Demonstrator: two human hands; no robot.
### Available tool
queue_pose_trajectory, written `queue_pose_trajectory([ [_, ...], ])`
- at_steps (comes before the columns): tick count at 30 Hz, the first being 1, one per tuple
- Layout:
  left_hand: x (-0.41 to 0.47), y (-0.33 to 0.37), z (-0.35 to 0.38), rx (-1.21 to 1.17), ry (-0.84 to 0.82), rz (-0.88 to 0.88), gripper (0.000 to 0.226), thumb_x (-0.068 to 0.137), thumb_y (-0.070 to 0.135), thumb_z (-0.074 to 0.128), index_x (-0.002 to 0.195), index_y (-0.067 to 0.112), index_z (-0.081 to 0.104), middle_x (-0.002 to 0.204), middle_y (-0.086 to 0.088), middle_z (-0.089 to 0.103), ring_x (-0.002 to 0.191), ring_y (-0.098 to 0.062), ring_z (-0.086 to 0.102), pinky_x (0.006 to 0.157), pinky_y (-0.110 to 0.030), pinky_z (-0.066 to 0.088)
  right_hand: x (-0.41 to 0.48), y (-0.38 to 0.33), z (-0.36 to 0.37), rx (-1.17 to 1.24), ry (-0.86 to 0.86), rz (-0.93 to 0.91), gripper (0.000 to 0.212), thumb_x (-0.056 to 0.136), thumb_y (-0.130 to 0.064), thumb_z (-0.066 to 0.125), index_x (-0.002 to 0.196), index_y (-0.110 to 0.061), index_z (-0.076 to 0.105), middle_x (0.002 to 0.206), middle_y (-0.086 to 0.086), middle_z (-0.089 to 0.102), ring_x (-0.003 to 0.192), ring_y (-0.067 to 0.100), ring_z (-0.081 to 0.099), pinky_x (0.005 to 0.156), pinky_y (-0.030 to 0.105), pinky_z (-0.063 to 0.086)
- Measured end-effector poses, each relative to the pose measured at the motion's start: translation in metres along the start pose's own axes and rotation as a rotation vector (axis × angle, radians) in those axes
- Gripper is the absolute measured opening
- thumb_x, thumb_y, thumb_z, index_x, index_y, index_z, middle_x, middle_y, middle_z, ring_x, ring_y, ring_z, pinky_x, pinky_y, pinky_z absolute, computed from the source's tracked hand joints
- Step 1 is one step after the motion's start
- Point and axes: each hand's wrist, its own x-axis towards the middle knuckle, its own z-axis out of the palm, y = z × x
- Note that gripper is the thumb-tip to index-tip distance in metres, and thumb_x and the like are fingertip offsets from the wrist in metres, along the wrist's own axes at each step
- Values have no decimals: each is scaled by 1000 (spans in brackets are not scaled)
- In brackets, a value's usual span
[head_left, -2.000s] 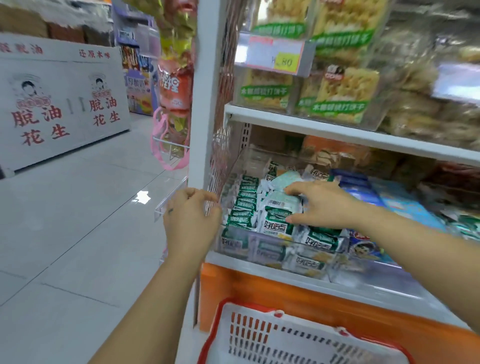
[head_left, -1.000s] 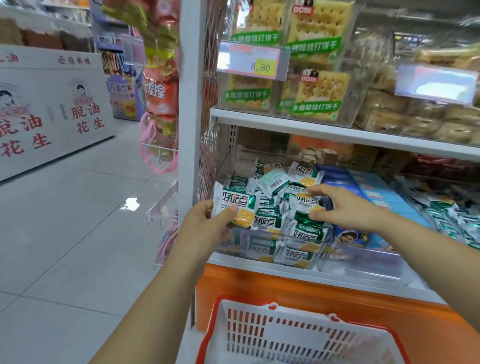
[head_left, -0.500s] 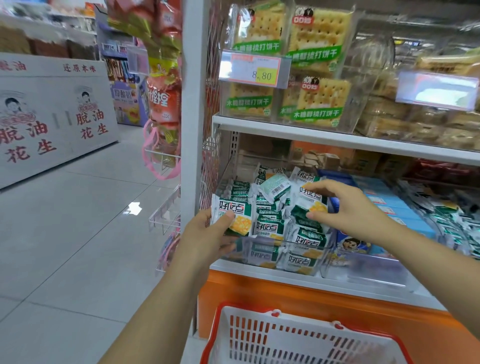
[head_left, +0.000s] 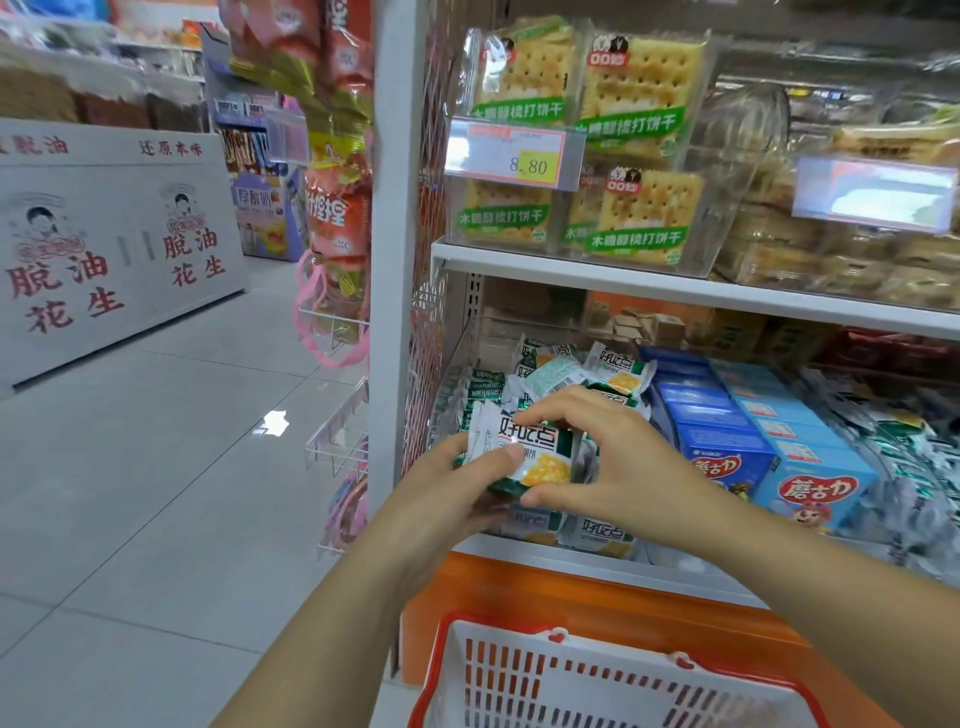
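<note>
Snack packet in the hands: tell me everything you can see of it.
The snack packet is a glossy plastic pillow wrapper, white with large dark characters, green at the edges, with yellow biscuits pictured at its lower right. It looks sealed, with its face turned to the camera and slightly tilted. The left hand grips its left end, thumb on the front. The right hand pinches its right side, fingers on top and thumb beneath. It is held in front of a heap of like packets.
</note>
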Motion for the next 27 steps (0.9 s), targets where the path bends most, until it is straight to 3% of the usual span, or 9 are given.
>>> queue_pose_trajectory([
  [3,-1,3,-8,164,-7,57,54,74,41,68,123,23,56,109,0,71,99,-20,69,93,-42,54,4,1,-9,145,-146,123,69,68,-55,69,130,-46,39,129,-29,43,119,-15,39,101,12,33],
  [5,-3,6,-12,241,-19,98,52,75,41,70,123,31,55,107,7,71,97,-15,69,89,-35,56,9,5,-14,284,-245,200,74,73,-48,70,137,-44,34,136,-24,44,124,-9,41,106,21,37],
  [7,-5,8,-16,277,-47,123,46,81,34,74,123,33,55,106,12,70,94,-8,69,84,-26,56,13,8,-15,326,-334,244,75,77,-37,73,140,-42,32,134,-20,46,125,-4,45,102,21,41],
  [13,-6,8,-21,337,-9,219,49,81,27,73,125,37,54,107,17,68,97,1,65,75,-15,53,32,8,-13,243,-421,202,65,74,-44,76,133,-35,49,134,-19,52,122,-3,48,101,21,40],
  [18,7,9,-32,244,237,275,54,77,46,71,128,35,54,120,17,61,111,-6,59,93,-29,50,61,15,-10,342,-300,231,49,78,-21,76,121,-25,52,118,-19,58,104,-8,56,84,3,40],
  [20,15,5,-38,222,387,265,43,85,41,64,126,31,56,123,14,59,113,-8,57,95,-31,48,79,29,-6,331,-178,298,61,77,-22,76,131,-19,46,124,-9,55,109,3,54,88,13,41],
  [22,24,-4,-43,234,482,244,30,92,31,61,121,28,60,120,11,62,108,-6,57,89,-23,46,99,43,0,290,-51,346,72,77,-23,77,137,-16,40,130,-2,53,108,11,52,88,24,43],
  [24,33,-16,-48,252,528,217,26,93,23,59,119,23,62,114,8,64,99,1,57,78,-10,40,118,55,5,162,27,360,74,78,-26,77,139,-15,37,129,-2,51,110,16,51,87,24,38],
  [27,45,-27,-53,262,592,218,26,91,21,62,117,18,66,108,6,68,95,-1,60,78,-11,41,145,70,13,38,36,406,74,82,-30,73,141,-16,31,135,9,50,107,21,50,80,23,36],
])
